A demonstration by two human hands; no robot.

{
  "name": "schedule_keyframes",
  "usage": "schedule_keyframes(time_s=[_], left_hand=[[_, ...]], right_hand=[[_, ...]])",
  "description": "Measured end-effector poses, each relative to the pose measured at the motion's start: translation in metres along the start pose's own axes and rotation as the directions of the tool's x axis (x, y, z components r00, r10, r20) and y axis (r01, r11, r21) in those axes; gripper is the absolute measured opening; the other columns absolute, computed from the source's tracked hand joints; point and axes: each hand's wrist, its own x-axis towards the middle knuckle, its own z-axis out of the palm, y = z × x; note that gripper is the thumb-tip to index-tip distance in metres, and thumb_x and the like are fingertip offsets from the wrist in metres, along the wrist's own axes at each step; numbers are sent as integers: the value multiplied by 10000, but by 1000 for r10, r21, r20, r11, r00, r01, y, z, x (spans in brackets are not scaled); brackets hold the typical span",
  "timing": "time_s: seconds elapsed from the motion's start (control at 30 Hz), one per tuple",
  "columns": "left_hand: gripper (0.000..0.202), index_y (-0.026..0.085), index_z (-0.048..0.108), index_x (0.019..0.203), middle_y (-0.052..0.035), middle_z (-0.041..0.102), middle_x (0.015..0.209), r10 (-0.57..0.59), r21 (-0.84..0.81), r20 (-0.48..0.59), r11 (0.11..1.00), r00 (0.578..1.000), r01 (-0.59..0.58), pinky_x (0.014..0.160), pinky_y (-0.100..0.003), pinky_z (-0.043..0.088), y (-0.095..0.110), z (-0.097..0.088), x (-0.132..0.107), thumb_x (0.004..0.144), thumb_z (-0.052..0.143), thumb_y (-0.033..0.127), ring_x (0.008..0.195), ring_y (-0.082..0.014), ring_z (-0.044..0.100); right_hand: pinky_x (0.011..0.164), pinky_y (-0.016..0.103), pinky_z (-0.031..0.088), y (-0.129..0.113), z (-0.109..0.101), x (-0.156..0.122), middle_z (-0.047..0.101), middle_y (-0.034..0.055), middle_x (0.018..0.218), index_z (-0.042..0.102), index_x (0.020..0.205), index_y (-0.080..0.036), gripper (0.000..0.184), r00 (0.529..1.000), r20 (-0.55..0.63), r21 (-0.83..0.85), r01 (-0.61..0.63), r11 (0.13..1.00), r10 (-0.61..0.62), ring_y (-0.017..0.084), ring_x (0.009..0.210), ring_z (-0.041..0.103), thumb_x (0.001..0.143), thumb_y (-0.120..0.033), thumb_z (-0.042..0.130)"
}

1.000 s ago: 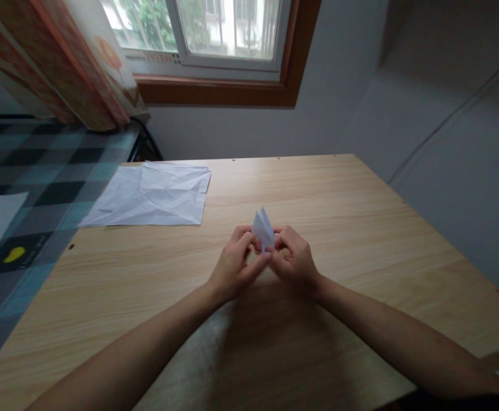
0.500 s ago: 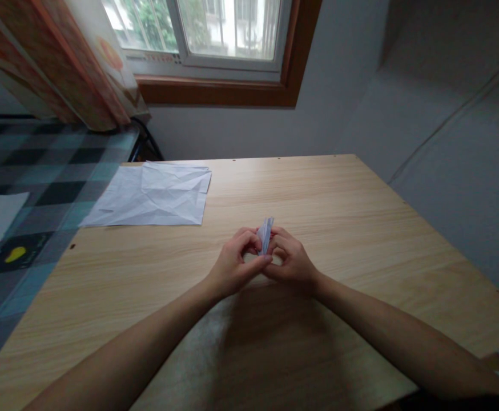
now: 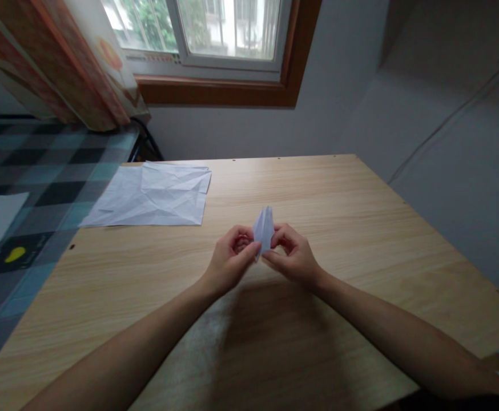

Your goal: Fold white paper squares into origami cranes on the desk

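A small piece of folded white paper (image 3: 264, 228) stands upright between my two hands, its narrow end pointing up and away. My left hand (image 3: 232, 257) pinches its left side near the bottom, thumb toward me. On the other side my right hand (image 3: 291, 251) grips the lower right edge between thumb and curled fingers. Both hands are just above the wooden table (image 3: 361, 228). The fingers partly hide the paper's lower edges.
Creased white sheets (image 3: 159, 197) lie at the table's far left. Beyond the left edge is a surface with a checked cloth (image 3: 61, 165), bearing a white paper (image 3: 1, 220) and a dark item with a yellow shape (image 3: 16, 254). A window (image 3: 228, 28) and wall stand behind.
The folded paper has turned so that its broader face shows, and it stands a little higher. My hands have moved slightly apart, with the thumbs no longer overlapping.
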Motion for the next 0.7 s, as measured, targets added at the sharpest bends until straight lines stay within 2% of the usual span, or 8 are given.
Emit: schedule_keyframes(time_s=[0.1, 0.2, 0.37, 0.53, 0.7], left_hand=[[227, 190, 529, 902, 66, 537, 650, -19, -28, -47, 999, 999, 18, 545, -206, 371, 1, 3, 0, 795, 696, 300, 542, -77, 487], [205, 196, 509, 882, 81, 501, 657, 13, 27, -117, 1000, 993, -10, 517, -187, 339, 1, 5, 1, 767, 675, 226, 518, -57, 447], [168, 195, 488, 840, 68, 521, 685, 74, 88, -114, 994, 991, -64, 493, -183, 324, -2, 3, 3, 777, 643, 211, 517, -56, 451], [186, 194, 493, 890, 66, 516, 698, 90, 114, -124, 991, 988, -76, 523, -185, 348, -4, 2, 2, 778, 642, 201, 555, -64, 484], [212, 195, 493, 938, 38, 578, 749, 72, 174, -49, 983, 996, -62, 582, -206, 399, -4, 3, 0, 784, 639, 191, 632, -89, 554]], right_hand=[[716, 294, 516, -1, 1, 1, 634, 23, 873, 567, 761, -214, 200, 996, -61, 19, -60, 998, 61, 164, 790, 618, 760, -283, 755], [621, 258, 472, -3, 2, 1, 571, -31, 705, 558, 753, -213, 178, 989, -106, -12, -105, 994, 103, 123, 636, 542, 746, -252, 732], [607, 246, 483, 1, 4, 0, 583, -38, 735, 553, 824, -216, 235, 981, -135, 57, -130, 990, 137, 111, 623, 561, 718, -262, 757], [665, 259, 533, 6, 5, -1, 628, -25, 816, 550, 933, -238, 314, 976, -171, 115, -115, 987, 133, 125, 699, 629, 717, -257, 778], [670, 261, 542, 5, 6, -1, 655, -23, 838, 542, 1024, -260, 372, 974, -210, 99, -65, 993, 84, 129, 716, 647, 732, -223, 768]])
